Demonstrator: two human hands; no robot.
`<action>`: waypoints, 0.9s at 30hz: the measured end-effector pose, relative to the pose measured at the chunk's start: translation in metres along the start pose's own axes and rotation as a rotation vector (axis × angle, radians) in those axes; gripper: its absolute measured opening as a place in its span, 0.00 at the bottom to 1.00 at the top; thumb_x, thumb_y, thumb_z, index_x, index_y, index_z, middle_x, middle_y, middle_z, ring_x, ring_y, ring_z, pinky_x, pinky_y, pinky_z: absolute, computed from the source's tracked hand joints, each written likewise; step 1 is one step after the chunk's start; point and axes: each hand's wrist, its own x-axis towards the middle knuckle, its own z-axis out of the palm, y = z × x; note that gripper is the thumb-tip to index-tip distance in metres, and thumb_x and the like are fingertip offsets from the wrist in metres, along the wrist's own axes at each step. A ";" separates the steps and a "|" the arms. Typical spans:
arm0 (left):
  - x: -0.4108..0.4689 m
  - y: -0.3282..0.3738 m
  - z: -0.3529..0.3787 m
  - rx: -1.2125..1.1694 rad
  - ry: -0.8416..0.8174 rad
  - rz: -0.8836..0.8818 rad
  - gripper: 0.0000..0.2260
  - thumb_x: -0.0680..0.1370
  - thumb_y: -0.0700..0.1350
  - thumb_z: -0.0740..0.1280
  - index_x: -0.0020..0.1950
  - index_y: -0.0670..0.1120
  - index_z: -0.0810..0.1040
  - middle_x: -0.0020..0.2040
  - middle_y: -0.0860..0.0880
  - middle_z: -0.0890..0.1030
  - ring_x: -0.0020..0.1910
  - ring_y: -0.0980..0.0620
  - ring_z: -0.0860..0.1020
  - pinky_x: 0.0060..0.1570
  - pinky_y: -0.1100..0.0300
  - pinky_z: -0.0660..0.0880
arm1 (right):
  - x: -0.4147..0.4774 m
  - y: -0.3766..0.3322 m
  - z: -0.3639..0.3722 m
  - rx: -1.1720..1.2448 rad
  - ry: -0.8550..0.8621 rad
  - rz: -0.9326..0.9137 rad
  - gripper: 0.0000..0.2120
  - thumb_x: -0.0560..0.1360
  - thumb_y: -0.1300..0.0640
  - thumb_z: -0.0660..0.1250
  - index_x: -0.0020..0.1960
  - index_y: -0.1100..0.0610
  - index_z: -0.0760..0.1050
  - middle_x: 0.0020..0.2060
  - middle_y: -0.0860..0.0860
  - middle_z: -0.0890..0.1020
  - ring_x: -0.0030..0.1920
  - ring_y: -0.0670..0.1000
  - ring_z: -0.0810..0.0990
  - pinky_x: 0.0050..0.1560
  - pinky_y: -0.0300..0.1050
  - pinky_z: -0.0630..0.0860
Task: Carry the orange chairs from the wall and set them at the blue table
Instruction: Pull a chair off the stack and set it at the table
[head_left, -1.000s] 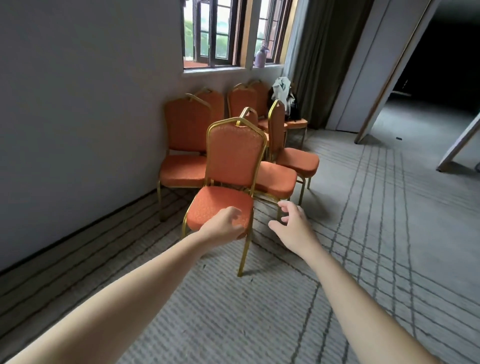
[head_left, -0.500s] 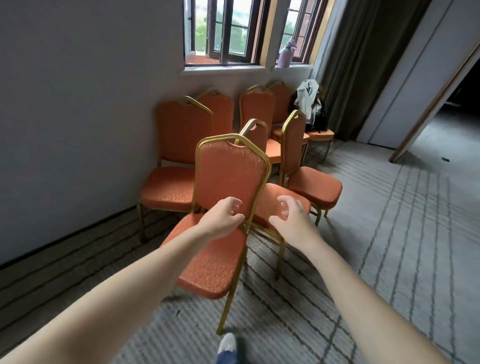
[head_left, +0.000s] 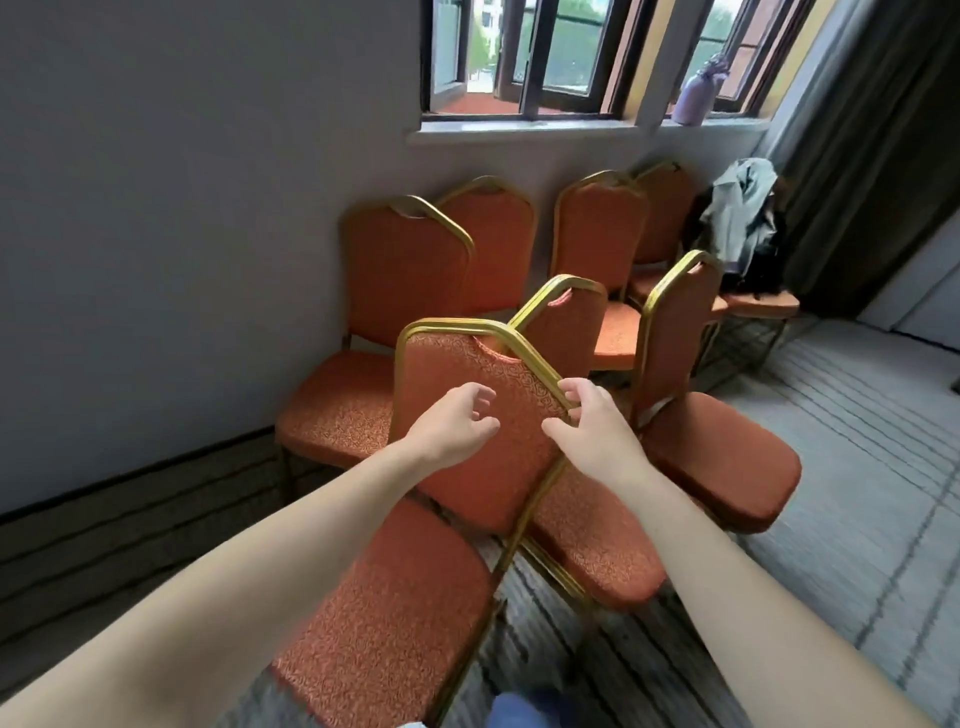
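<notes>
The nearest orange chair (head_left: 467, 374) has a gold metal frame and stands right in front of me, its backrest facing me. My left hand (head_left: 454, 428) hovers at the middle of that backrest, fingers loosely curled and holding nothing. My right hand (head_left: 592, 431) is at the backrest's right gold rail. Its fingertips reach the rail and the thumb lies in front of the fabric, not closed round it. Several more orange chairs (head_left: 405, 270) stand behind it along the wall. The blue table is not in view.
A grey wall (head_left: 182, 234) runs along the left, with a window (head_left: 519, 52) and sill above the chairs. A purple bottle (head_left: 696, 93) stands on the sill. Clothes and a dark bag (head_left: 743, 228) lie on the far chair. Striped carpet (head_left: 857, 467) stretches to the right.
I have stepped closer to the nearest chair. Both hands have risen from seat height to the upper backrest, and the right hand has reached its gold rail.
</notes>
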 end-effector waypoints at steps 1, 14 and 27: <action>0.017 -0.002 0.001 -0.006 0.038 -0.015 0.20 0.78 0.47 0.64 0.69 0.48 0.70 0.64 0.50 0.76 0.59 0.53 0.76 0.60 0.55 0.74 | 0.024 0.005 0.000 -0.010 -0.021 -0.028 0.25 0.77 0.51 0.66 0.72 0.50 0.65 0.67 0.51 0.69 0.63 0.50 0.73 0.59 0.48 0.75; 0.197 -0.008 0.048 -0.119 0.190 -0.458 0.21 0.77 0.50 0.63 0.71 0.51 0.68 0.69 0.51 0.72 0.62 0.52 0.74 0.58 0.57 0.74 | 0.284 0.063 0.018 -0.151 -0.497 -0.197 0.28 0.79 0.49 0.61 0.77 0.52 0.60 0.73 0.51 0.68 0.70 0.53 0.70 0.66 0.53 0.71; 0.198 -0.002 0.081 -0.219 0.241 -0.656 0.35 0.72 0.59 0.69 0.75 0.50 0.63 0.74 0.49 0.63 0.69 0.49 0.68 0.65 0.53 0.69 | 0.302 0.055 0.038 -0.018 -0.648 -0.324 0.10 0.75 0.56 0.57 0.46 0.55 0.76 0.38 0.49 0.80 0.38 0.51 0.79 0.37 0.45 0.72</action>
